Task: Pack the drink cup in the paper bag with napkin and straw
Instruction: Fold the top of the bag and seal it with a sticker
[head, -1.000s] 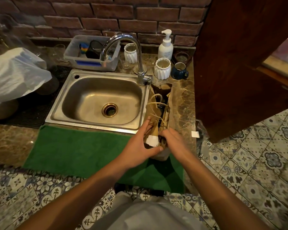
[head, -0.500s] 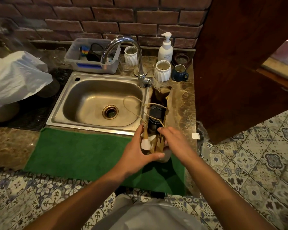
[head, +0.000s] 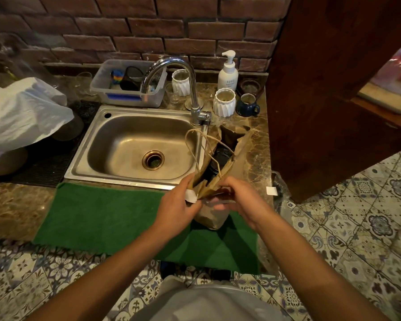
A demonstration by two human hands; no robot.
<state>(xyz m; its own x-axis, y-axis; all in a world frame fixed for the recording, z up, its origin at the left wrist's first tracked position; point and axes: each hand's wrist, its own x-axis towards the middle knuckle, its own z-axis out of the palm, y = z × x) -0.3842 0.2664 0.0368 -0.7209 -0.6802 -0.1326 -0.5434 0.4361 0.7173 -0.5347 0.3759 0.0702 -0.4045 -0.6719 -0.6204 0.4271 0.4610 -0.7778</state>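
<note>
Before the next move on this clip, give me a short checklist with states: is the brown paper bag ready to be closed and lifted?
1. Black-lidded drink cup inside the brown paper bag: ok.
2. Left hand grips the bag's near edge, with a white paper piece under the thumb: ok.
3. Right hand pinches the same near edge: ok.
4. Straw in bag: cannot tell.
5. Napkin in bag: cannot tell; the white piece sits at the rim.
6. Twine handle free: not ok, it loops over the steel sink rim.
</note>
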